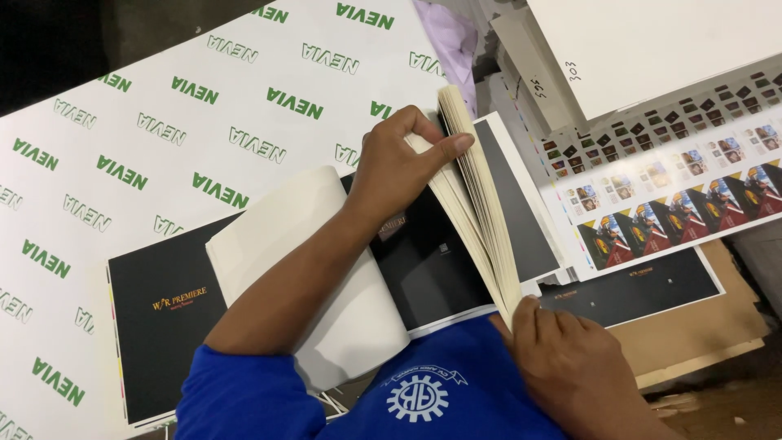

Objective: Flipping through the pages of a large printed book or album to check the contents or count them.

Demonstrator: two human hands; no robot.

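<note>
- I am working over a big white sheet (204, 122) patterned with repeated green lettering, which is covering the whole left side and running off the frame.
- A printed sheet (676, 187) of small colour pictures in rows is lying to the right, its far end cut off at the edge, with a plain white board (652, 41) overlapping it at the top.
- A black cover sheet (163, 326) with small gold lettering is lying flat under my left forearm, and my blue sleeve (244, 399) is hiding its near edge.
- The block of cream pages (481, 204) is standing fanned on its spine between my two hands, on a black sheet (432, 269).
- One cream leaf (277, 236) is lying turned over to the left, partly hidden under my arm.
- My left hand (399, 171) is gripping the far top corner of the block, thumb (444, 151) pressing on the page edges and the other fingers curling behind; how many pages they are pinching I cannot tell.
- My right hand (570, 367) is resting at the near bottom corner, fingers together and folded over the page edges, its palm side out of sight.
</note>
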